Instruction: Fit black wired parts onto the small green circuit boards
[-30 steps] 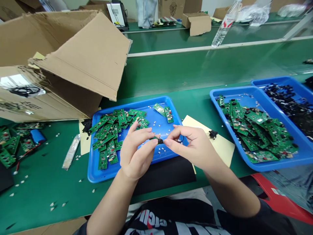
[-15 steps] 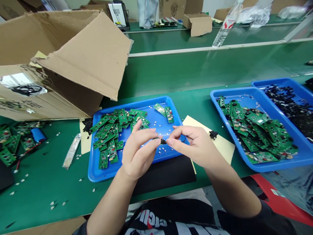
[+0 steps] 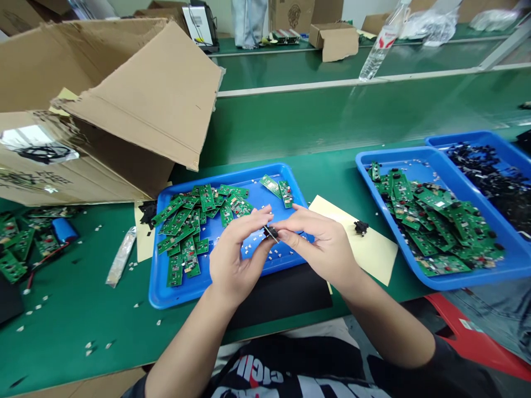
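My left hand (image 3: 238,254) and my right hand (image 3: 319,240) meet fingertip to fingertip over the near edge of a blue tray (image 3: 178,290). Between them they pinch a small green circuit board with a black part (image 3: 270,232) on it, seen almost edge-on. Several green circuit boards (image 3: 193,221) lie heaped in the left half of that tray, with tiny white bits scattered on its floor. A black mat (image 3: 286,293) lies under my wrists.
A big open cardboard box (image 3: 108,105) stands at the left. Right of me are a blue tray of boards (image 3: 440,226) and a blue tray of black parts (image 3: 493,171). A yellow sheet (image 3: 373,246) carries one black part (image 3: 362,226). A plastic bottle (image 3: 379,41) stands far back.
Both hands have drawn closer together and risen slightly over the tray. The small board between the fingertips has turned to show its edge.
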The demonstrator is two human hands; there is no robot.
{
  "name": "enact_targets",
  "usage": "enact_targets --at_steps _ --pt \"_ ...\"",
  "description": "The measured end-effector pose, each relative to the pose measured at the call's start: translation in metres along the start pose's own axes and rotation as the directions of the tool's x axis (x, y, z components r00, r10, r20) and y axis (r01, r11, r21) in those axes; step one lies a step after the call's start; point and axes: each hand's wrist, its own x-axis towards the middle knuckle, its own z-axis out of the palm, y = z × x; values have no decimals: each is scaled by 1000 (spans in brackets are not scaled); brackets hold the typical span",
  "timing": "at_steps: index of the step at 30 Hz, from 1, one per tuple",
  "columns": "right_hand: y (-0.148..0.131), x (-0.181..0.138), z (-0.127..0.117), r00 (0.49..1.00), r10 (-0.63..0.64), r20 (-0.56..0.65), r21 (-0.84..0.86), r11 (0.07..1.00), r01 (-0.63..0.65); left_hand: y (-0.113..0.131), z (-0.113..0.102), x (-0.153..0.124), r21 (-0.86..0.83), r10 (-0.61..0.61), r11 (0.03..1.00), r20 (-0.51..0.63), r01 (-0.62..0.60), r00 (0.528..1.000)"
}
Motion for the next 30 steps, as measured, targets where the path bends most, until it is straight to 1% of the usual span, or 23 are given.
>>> enact_targets --at_steps 2,4,6,10,13,16,20,25,28,30 --pt "1 0 1 1000 -2 -15 -20 1000 1 1 0 -2 -56 -87 994 31 89 996" --pt "0 -1 2 998 -27 -52 -81 996 23 3 1 -3 -84 -146 985 50 150 988" --pt "0 -1 4 994 -75 -85 -163 985 60 4 2 -4 -80 -158 983 59 163 986" --pt "0 -1 8 977 -166 -133 -315 942 117 6 4 -4 -18 -153 988 74 155 985" --pt "2 -1 11 970 -189 -154 -404 908 113 11 5 -3 47 -196 980 87 192 977" --pt "4 -2 12 965 -202 -167 -448 888 108 18 6 -1 68 -261 964 52 257 964" --pt "3 -4 13 962 -223 -158 -476 871 123 21 7 1 -16 -367 930 4 367 930" --pt "0 -5 14 971 -210 -115 -519 846 121 19 8 2 -148 -447 886 -20 439 894" --pt "-2 -3 14 973 -205 -102 -547 829 117 18 8 3 -151 -487 863 3 482 874" --pt "-3 -3 13 972 -216 -87 -575 808 128 17 8 3 -126 -491 864 4 487 871"
